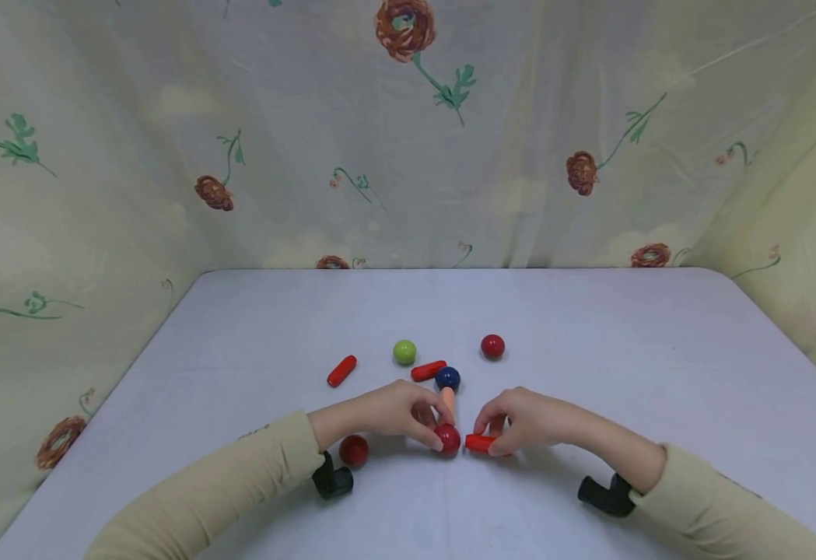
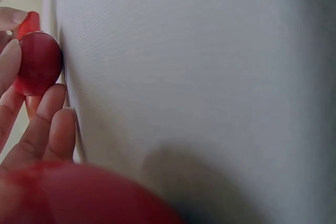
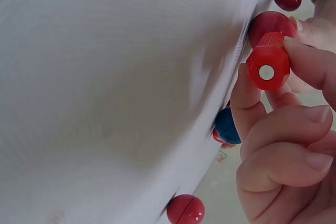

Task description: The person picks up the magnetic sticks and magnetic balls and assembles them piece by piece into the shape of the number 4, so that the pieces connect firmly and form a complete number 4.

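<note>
My left hand (image 1: pixel 402 410) pinches a shiny red ball (image 1: pixel 447 441) near the middle of the table. A peach-coloured rod (image 1: pixel 447 400) runs from that ball back to a dark blue ball (image 1: pixel 447 379). Between thumb and fingers, my right hand (image 1: pixel 530 420) holds a short red rod (image 1: pixel 478 443), pointed at the red ball's right side. A narrow gap shows between them in the head view. The right wrist view shows a white dot on the rod's (image 3: pixel 268 69) near end. Another red rod (image 1: pixel 427 371) lies against or close beside the blue ball.
A loose red rod (image 1: pixel 341 371) lies at the back left, with a green ball (image 1: pixel 404 352) to its right. One red ball (image 1: pixel 492 347) sits at the back right, another (image 1: pixel 354 451) beside my left wrist. A floral curtain (image 1: pixel 408 155) hangs behind the pale table (image 1: pixel 590 327).
</note>
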A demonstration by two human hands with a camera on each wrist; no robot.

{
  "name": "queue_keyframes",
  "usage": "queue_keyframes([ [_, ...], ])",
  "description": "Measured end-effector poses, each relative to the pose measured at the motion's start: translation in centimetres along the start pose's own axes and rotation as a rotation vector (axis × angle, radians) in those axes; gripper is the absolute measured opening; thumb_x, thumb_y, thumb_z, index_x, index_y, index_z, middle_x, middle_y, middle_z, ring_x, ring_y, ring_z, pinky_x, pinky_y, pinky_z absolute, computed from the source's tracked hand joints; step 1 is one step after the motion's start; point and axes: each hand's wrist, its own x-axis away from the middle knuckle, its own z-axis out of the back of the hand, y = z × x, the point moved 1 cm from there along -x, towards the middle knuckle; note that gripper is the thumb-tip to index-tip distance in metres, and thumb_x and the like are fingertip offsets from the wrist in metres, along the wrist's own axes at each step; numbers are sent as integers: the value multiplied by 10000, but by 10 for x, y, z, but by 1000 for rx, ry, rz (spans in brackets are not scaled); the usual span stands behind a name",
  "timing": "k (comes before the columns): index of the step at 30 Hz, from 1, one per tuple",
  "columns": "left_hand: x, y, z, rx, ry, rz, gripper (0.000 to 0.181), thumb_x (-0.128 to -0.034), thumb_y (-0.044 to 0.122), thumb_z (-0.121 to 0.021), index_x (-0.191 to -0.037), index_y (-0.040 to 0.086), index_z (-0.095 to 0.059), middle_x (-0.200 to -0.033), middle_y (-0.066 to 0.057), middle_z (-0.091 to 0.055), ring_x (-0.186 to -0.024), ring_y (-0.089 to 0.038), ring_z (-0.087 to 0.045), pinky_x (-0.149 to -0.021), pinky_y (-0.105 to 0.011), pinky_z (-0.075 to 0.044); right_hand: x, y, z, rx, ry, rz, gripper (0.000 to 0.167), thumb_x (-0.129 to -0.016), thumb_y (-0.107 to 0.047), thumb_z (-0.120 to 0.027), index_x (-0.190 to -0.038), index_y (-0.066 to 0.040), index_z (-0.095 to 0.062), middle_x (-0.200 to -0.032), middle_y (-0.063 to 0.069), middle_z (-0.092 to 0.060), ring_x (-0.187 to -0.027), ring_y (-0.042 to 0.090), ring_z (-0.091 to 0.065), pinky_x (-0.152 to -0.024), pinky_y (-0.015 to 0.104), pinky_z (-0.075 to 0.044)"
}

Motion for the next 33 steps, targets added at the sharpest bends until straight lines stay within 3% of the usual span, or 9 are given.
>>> queue_keyframes([
  [13,0,2,-1,-4,-3,-21,261,-764,197,-743,-1013,199,-663,-794,77,-649,-749,-35,-584,-686,-176,-467,-4,-2,-5,-19,-6,6,156,-763,-48,-680,-913,-90,-667,-694,-42,-556,-630,94,-492,-566,196,-429],
  [33,-1,2,-1,-10,-2,-29,239,-760,180,-746,-985,175,-663,-780,76,-639,-739,-35,-578,-668,-172,-469,-6,4,-3,-16,-4,1,174,-768,-75,-699,-938,-91,-669,-720,-44,-564,-671,104,-505,-595,197,-459],
])
